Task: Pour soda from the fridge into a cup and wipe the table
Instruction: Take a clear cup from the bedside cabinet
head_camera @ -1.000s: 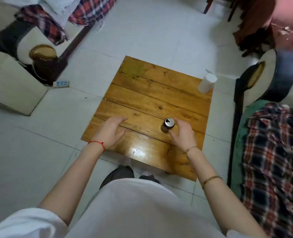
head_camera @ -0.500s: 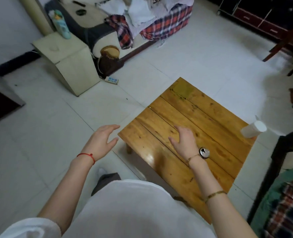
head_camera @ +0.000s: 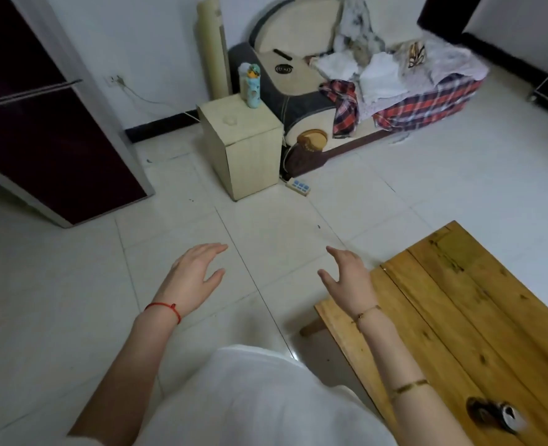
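1 soda can (head_camera: 498,416) stands upright on the wooden table (head_camera: 453,317), near the table's near edge at the lower right, its opened top showing. It stands well behind the right hand, beside the right forearm, and nothing touches it.

2 hands hang in the air, both holding nothing. The right hand (head_camera: 350,278) hovers over the table's left corner with fingers spread and relaxed; the left hand (head_camera: 195,275) floats over bare floor tiles (head_camera: 73,284) with fingers straight and together. 1 red string circles the left wrist, and 2 thin gold bangles sit on the right arm.

Wide tiled floor lies open between the table's left edge and the dark cabinet (head_camera: 41,123) at the far left. Straight ahead stands 1 small pale cupboard (head_camera: 250,159), with 1 patterned bottle (head_camera: 251,88) on its top. 1 power strip (head_camera: 298,187) lies on the floor just beside the cupboard's right corner. Behind them, 1 sofa (head_camera: 298,91) against the wall carries plaid cloth and a heap of white laundry.
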`<control>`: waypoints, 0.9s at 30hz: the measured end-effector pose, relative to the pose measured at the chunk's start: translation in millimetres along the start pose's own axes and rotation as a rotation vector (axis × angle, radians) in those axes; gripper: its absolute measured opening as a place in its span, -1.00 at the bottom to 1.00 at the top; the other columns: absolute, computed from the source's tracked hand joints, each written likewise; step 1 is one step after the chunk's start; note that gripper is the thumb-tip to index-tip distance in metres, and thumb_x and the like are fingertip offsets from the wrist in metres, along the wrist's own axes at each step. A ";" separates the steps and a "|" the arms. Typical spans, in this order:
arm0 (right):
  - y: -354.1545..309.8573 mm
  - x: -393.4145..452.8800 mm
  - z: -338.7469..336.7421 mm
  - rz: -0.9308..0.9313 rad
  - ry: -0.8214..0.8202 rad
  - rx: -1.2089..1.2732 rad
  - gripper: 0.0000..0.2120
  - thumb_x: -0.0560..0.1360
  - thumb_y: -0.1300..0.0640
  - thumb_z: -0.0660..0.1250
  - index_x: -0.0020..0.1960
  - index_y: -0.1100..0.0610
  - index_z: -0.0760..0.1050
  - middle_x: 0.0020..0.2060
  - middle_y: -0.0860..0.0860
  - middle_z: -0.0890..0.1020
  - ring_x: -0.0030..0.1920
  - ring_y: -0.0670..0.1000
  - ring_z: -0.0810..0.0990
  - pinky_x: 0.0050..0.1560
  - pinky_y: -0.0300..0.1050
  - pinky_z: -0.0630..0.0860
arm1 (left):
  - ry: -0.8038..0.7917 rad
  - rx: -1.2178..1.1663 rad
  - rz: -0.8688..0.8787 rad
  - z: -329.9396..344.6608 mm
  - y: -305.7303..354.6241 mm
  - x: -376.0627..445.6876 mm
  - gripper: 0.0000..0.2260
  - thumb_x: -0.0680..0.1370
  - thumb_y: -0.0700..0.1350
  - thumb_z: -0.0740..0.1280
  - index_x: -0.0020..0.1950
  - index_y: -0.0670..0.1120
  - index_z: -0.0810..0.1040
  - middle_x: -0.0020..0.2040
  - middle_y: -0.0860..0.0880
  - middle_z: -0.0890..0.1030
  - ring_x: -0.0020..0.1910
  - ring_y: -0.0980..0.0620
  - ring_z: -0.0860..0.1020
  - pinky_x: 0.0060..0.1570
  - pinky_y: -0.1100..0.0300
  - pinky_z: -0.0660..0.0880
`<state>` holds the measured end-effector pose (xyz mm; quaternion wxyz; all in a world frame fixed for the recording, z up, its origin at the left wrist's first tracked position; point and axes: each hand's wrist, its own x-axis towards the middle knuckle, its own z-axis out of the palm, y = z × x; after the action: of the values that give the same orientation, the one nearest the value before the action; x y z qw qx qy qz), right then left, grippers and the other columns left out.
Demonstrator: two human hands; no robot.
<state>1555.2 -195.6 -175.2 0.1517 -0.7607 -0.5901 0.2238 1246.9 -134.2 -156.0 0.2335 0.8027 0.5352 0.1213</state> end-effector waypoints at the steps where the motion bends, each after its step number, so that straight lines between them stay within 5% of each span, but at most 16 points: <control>1: -13.5 11.5 5.5 -0.015 -0.002 0.006 -0.49 0.55 0.01 0.30 0.46 0.12 0.31 0.35 0.07 0.46 0.43 0.10 0.32 0.42 0.00 0.27 | 0.014 0.001 -0.014 -10.2 -13.7 3.1 -0.60 0.55 -0.13 0.36 0.40 -0.07 0.46 0.36 -0.05 0.51 0.36 -0.06 0.43 0.40 -0.01 0.32; 21: -208.9 244.9 75.3 -0.262 -0.073 -0.028 -0.50 0.54 0.01 0.32 0.43 0.12 0.36 0.31 0.09 0.50 0.39 0.12 0.36 0.39 0.01 0.31 | 0.171 -0.035 -0.226 -134.8 -186.2 129.2 -0.61 0.59 -0.10 0.29 0.43 -0.05 0.42 0.39 0.00 0.47 0.39 0.01 0.39 0.43 -0.02 0.30; 27: -267.9 357.0 72.7 -0.307 -0.053 -0.005 -0.52 0.54 0.01 0.32 0.41 0.14 0.38 0.27 0.10 0.53 0.36 0.14 0.40 0.35 0.06 0.35 | 0.219 -0.020 -0.235 -183.6 -228.5 223.7 -0.50 0.55 0.14 0.12 0.42 -0.05 0.44 0.37 0.02 0.49 0.40 0.02 0.39 0.45 0.08 0.26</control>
<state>1367.7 215.8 -162.3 0.1667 -0.6559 -0.7036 0.2166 1070.8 188.4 -125.4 0.1943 0.7141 0.6465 0.1852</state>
